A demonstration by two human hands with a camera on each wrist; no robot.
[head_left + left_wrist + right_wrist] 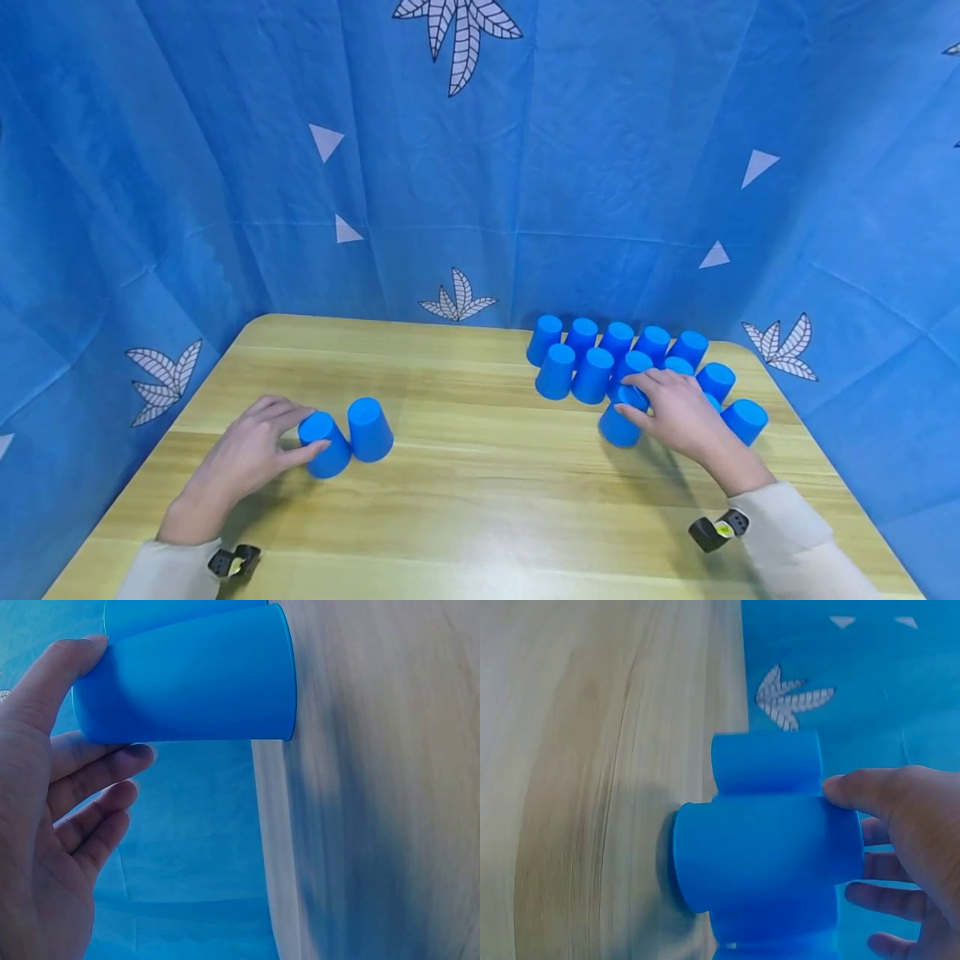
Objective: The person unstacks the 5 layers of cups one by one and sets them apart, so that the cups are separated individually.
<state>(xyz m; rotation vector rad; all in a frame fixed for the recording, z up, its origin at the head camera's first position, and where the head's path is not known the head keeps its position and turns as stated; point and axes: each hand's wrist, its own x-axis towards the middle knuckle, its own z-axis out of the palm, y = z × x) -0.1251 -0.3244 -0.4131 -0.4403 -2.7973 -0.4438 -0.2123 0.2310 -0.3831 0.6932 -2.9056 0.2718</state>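
Note:
At the left of the table, my left hand (pixel 247 454) pinches an upside-down blue cup (pixel 330 458) near its top, thumb on one side and fingers on the other. In the left wrist view that cup (pixel 195 682) has its rim near the tabletop. A second inverted blue cup (pixel 371 433) stands just right of it. Over on the right, my right hand (pixel 682 414) grips the upper end of another inverted cup (pixel 619 427), at the front of a cluster. The right wrist view has this cup (pixel 765 851) between thumb and fingers, with its neighbours behind.
Several inverted blue cups (pixel 555 375) stand close together in rows at the table's back right; my right hand hides some. The wooden table (pixel 465 492) ends at a blue patterned curtain (pixel 450 183) behind and at the sides. Each wrist wears a small black device (pixel 717 531).

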